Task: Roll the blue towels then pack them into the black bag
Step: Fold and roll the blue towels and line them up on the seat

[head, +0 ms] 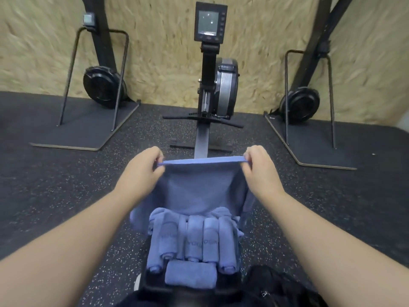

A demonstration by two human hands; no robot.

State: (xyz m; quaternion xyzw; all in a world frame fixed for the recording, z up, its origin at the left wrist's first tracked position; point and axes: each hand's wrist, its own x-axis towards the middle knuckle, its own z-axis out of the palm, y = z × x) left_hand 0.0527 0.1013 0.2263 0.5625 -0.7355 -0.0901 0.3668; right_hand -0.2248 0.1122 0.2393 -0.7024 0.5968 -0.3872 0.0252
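Note:
A blue towel (199,187) hangs stretched flat in front of me, its top edge held taut. My left hand (141,171) pinches the towel's left top corner and my right hand (257,169) pinches the right top corner. Below it, several rolled blue towels (190,238) lie side by side, with one more roll (190,274) lying crosswise nearest me. They sit on a dark surface, partly hidden by the hanging towel. The black bag (276,286) is at the lower right, only partly in view.
A rowing machine (212,85) with a monitor stands straight ahead on the speckled rubber floor (66,196). Two ski-type machines on flat bases stand at the left (97,85) and the right (309,100) against a chipboard wall.

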